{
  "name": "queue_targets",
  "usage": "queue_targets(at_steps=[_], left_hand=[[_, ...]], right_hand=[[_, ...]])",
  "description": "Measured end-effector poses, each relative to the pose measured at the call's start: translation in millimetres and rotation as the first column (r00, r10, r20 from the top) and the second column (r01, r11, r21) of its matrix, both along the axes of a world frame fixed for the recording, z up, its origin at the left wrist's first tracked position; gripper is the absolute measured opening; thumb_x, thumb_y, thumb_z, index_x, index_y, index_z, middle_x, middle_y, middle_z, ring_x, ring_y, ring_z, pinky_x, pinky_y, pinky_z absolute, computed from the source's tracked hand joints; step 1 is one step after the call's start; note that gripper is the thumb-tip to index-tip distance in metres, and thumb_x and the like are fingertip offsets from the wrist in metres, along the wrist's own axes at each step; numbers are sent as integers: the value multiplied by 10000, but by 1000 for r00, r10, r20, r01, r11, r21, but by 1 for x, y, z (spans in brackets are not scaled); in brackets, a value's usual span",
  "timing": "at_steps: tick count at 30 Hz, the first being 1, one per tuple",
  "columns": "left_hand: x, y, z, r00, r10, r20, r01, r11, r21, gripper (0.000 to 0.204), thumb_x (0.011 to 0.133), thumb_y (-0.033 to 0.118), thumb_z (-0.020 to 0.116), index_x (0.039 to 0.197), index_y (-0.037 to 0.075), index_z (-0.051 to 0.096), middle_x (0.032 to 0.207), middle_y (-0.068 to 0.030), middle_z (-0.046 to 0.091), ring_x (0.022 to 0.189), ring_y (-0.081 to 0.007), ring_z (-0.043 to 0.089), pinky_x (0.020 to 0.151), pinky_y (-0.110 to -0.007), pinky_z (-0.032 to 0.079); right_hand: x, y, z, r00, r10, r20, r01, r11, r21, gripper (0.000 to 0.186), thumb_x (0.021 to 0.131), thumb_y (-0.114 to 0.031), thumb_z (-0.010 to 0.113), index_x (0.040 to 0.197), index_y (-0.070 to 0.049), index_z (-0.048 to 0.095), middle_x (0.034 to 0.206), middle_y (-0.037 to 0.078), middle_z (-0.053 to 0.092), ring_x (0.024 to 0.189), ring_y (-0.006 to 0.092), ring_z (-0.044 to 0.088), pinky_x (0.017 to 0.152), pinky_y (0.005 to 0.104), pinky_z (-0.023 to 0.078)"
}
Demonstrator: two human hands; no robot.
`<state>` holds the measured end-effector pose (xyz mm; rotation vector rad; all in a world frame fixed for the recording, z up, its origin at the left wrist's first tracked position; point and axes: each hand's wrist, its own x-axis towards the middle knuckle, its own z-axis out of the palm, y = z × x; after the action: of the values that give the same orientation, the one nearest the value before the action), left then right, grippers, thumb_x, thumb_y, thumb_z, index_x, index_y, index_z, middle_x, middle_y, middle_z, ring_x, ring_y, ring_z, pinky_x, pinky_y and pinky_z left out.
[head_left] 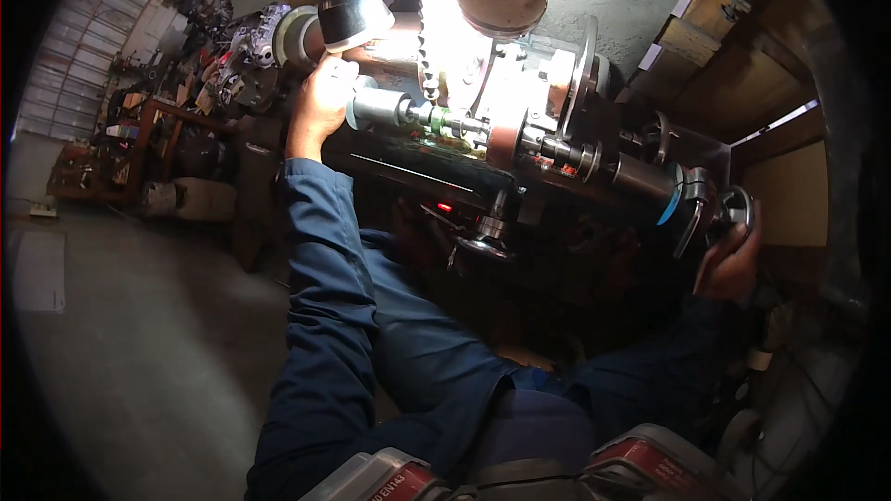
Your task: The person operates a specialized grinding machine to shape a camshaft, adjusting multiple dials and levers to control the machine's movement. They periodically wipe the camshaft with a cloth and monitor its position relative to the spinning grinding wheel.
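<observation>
My left hand [323, 100] curls at one cylinder [382, 108], 11 o'clock; I can't tell its grip. My right hand [729, 260] is wrapped round one wheel [739, 208], 3 o'clock. One lamp [352, 6], 11 o'clock.

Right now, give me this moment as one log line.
Left hand: at grey cylinder, left end | Right hand: on handwheel | Black lamp: above left hand

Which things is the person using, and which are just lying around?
In use:
- wheel, in the right hand
- metal cylinder, by the left hand
- lamp, lighting the machine

Seemingly lying around:
- metal parts, left
- wooden block, right
</observation>
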<state>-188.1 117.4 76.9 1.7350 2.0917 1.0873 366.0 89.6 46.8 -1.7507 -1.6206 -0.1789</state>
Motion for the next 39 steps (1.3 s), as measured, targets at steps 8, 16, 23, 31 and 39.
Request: queue_targets(at_steps=[8, 16, 23, 31, 39], left_hand=[[-6, 0, -2, 1000, -3, 14, 2, 1000, 18, 166, 920, 177, 583, 944, 15, 607, 831, -132, 672, 804, -223, 666, 714, -337, 501], [-3, -2, 3, 999, 2, -42, -3, 1000, -22, 255, 952, 240, 553, 963, -8, 612, 861, -127, 681, 816, -210, 647, 744, -335, 486], [-8, -3, -5, 999, -31, -19, 31, 999, 14, 208, 955, 193, 557, 987, -8, 600, 871, -127, 684, 815, -201, 647, 744, -329, 490], [-19, 1, -11, 1000, -20, -15, 20, 1000, -20, 224, 947, 199, 570, 1007, -15, 600, 897, -152, 699, 839, -232, 677, 743, -340, 503], [-11, 3, -9, 999, -3, -43, 2, 1000, -21, 200, 970, 179, 549, 946, -13, 601, 838, -74, 643, 794, -132, 593, 732, -283, 469]], right_hand=[[11, 15, -96, 960, -240, 144, 109, 796, 595, 438, 994, -238, 496, 1285, 87, 477, 1152, 239, 614, 943, 340, 660, 779, 367, 552], [4, 45, -106, 721, -671, 173, 178, 420, 890, 395, 869, -266, 682, 1106, 36, 587, 980, 161, 648, 791, 262, 678, 655, 319, 563], [11, 51, -94, 809, -551, 206, 68, 435, 898, 440, 872, -260, 684, 1162, 38, 541, 979, 174, 643, 811, 275, 672, 660, 349, 563], [14, 57, -87, 851, -472, 229, -20, 408, 913, 498, 874, -253, 686, 1226, 39, 490, 977, 189, 637, 834, 291, 666, 667, 383, 562], [4, 36, -57, 828, -473, 301, -56, 465, 884, 458, 923, -254, 627, 1244, 50, 504, 968, 187, 644, 856, 307, 662, 698, 388, 547]])
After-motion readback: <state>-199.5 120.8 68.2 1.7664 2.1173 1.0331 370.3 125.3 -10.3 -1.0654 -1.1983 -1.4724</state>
